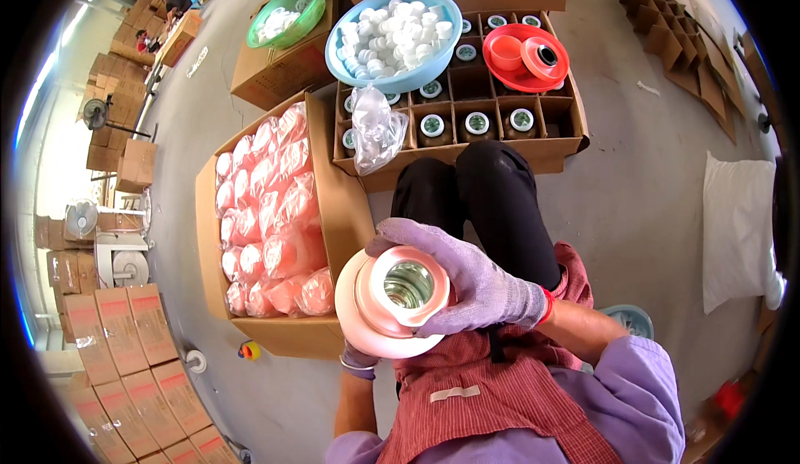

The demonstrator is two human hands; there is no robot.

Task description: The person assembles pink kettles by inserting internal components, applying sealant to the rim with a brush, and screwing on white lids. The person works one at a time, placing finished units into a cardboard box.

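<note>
So, how we'd handle this bit:

1. Our right hand point(467, 276), gloved, is wrapped around a pink lamp-like shade point(379, 310) with a shiny open jar mouth point(408, 285) in its middle, right over our lap. Keep that grip firm but off the rim.
2. Our left hand point(358, 360) sits mostly hidden under the shade, so we can't tell its grip; it should just steady the bottom.
3. Wrapped pink pieces fill the cardboard box point(333, 181) just left of our knees.
4. White caps wait in the blue bowl point(392, 35) up front.

I see blue basin point(342, 43) of white caps, green basin point(310, 16), red tray point(500, 77), divided carton point(575, 122), standing fan point(96, 114).
</note>
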